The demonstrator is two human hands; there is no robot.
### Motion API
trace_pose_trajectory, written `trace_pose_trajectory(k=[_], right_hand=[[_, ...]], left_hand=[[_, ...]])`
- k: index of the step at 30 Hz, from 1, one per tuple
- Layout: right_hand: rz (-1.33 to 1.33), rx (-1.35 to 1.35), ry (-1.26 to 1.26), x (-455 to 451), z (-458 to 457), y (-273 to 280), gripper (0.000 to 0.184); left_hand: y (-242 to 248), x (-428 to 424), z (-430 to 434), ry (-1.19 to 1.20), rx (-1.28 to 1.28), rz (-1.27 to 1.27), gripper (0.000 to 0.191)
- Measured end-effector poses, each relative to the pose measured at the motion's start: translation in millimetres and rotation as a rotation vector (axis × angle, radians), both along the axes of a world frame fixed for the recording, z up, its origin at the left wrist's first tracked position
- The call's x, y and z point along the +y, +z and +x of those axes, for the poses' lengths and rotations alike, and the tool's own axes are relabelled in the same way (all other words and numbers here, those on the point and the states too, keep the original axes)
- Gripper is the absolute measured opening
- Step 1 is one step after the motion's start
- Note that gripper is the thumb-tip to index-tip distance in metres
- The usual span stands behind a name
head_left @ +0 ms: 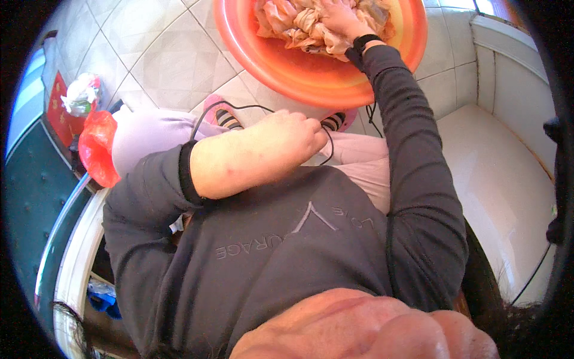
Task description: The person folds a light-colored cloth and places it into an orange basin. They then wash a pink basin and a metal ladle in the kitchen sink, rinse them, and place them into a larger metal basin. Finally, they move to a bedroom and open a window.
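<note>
At the top of the head view is an orange plastic basin (296,83) on the tiled floor, with a pile of crumpled, thin peach-coloured material (305,27) in it, perhaps plastic bags or cloth. My right hand (343,20) rests on and partly in this pile; its fingertips are hidden, so a grip cannot be told. My left hand (309,130) is held in front of my body, above my lap, with the fingers curled and the palm out of sight. A thin black cable (237,107) passes behind that hand, and whether the fingers hold it cannot be told.
My feet in pink slippers (214,104) are just below the basin. On the left are a red plastic bag (101,148), a white bundled bag (83,94) and a dark green padded surface (36,197). A pale ledge (497,170) runs along the right side.
</note>
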State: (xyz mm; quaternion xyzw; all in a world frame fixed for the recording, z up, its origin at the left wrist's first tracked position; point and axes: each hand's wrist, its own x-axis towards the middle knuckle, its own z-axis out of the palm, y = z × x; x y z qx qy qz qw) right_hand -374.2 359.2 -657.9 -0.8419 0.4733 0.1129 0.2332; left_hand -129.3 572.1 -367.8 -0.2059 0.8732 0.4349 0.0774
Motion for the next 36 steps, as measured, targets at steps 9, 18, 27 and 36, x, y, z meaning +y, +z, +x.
trace_pose_trajectory(k=[9,18,27,36], right_hand=[[0.510,-0.314,0.141,20.8,32.4,124.3,0.072],[0.404,-0.070,0.299,-9.8,22.6,145.4,0.074],[0.517,0.150,-0.297,105.3,-142.4,-75.8,0.027],[0.181,0.420,0.421,106.4,-166.7,-111.9,0.027]], left_hand=[[-11.9,4.0,6.6,0.104,0.089,-0.026,0.027],[-4.1,4.9,4.7,0.106,0.096,-0.044,0.030],[-0.6,12.7,0.9,0.084,0.085,-0.094,0.024],[-4.7,20.1,2.0,0.100,0.229,-0.161,0.016]])
